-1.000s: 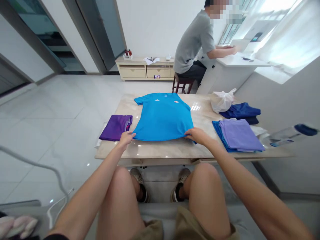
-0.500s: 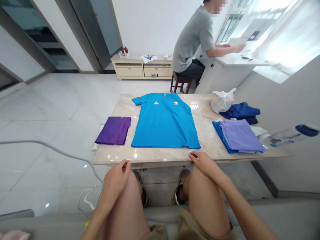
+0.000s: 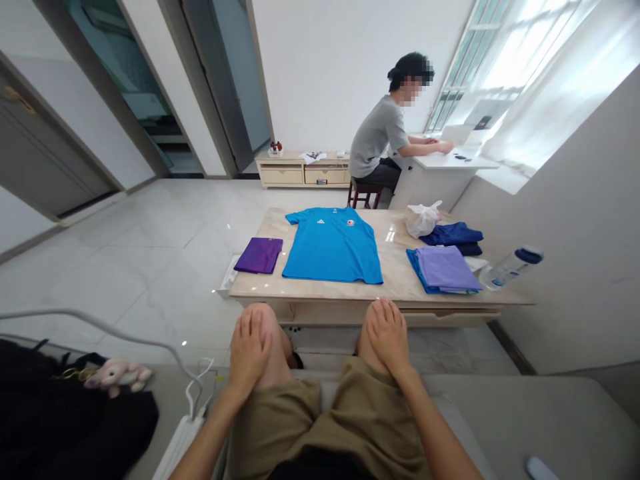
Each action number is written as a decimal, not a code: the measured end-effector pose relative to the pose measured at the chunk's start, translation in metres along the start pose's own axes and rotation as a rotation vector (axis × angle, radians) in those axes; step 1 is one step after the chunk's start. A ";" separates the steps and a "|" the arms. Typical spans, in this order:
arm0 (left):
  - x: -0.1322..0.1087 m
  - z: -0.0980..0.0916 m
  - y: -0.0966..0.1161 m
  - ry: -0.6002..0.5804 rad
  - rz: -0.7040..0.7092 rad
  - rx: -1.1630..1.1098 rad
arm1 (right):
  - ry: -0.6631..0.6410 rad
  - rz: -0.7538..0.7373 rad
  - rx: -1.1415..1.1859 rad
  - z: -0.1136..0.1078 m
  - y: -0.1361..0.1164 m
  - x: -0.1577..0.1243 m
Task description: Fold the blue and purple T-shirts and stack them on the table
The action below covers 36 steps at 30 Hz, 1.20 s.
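Shirt lies flat, likely a pause: left hand, right hand unclenched, empty on knees; handling it would need reaching.

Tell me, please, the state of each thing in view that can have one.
blue shirt, spread out on the table
purple cloth, folded
lavender cloth, folded, atop blue cloth
water bottle, capped
plastic bag, crumpled
stool, occupied by a person
middle door, standing open
left hand, empty, laid on a knee
right hand, empty, laid on a knee
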<state>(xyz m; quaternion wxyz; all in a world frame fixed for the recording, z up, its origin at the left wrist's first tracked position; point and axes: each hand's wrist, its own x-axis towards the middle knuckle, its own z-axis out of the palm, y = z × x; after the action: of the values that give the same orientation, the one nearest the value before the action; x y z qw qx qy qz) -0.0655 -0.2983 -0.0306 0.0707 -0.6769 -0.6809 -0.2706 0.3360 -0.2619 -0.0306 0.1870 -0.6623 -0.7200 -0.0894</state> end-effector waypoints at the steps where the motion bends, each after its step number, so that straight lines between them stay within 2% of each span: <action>1: -0.010 -0.006 0.000 0.011 -0.011 0.007 | -0.002 0.010 -0.005 0.000 -0.001 -0.006; 5: -0.040 -0.026 0.003 0.008 -0.072 -0.027 | -0.008 0.034 0.003 0.002 -0.003 -0.027; 9: -0.053 -0.036 0.015 -0.013 -0.083 -0.131 | 0.011 0.022 0.047 0.005 -0.003 -0.038; 13: -0.051 -0.038 0.045 -0.027 -0.011 -0.191 | 0.048 0.012 0.098 0.008 -0.001 -0.042; 17: -0.045 -0.035 0.078 -0.029 0.051 -0.130 | 0.057 0.005 0.134 0.008 0.002 -0.043; 20: -0.044 -0.035 0.094 -0.043 0.083 -0.089 | 0.048 0.002 0.142 0.007 0.002 -0.043; 28: -0.044 -0.040 0.108 -0.055 0.108 -0.057 | 0.016 0.005 0.153 0.004 -0.006 -0.038; 36: -0.041 -0.033 0.118 -0.020 0.084 -0.049 | 0.018 -0.014 0.163 -0.001 -0.003 -0.037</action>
<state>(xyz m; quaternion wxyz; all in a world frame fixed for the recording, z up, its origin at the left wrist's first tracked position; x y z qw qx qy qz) 0.0420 -0.3571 0.0108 0.0586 -0.7091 -0.6458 -0.2770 0.3350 -0.2970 -0.0437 0.2463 -0.6389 -0.7279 -0.0377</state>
